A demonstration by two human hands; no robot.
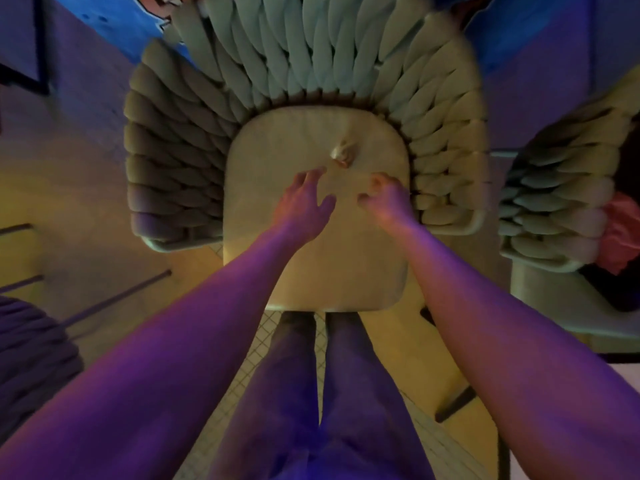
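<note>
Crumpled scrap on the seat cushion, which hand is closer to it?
Left. The left hand almost reaches the crumpled scrap with spread fingertips from its near left; the right hand, fingers curled, sits farther off, near right.

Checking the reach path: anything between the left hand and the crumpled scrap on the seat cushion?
Head view: only bare seat cushion separates the left hand from the crumpled scrap.

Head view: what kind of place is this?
Likely a café or lounge: a rope-woven armchair, a second chair like it alongside, a blue wall mural, and purple mood lighting.
</note>
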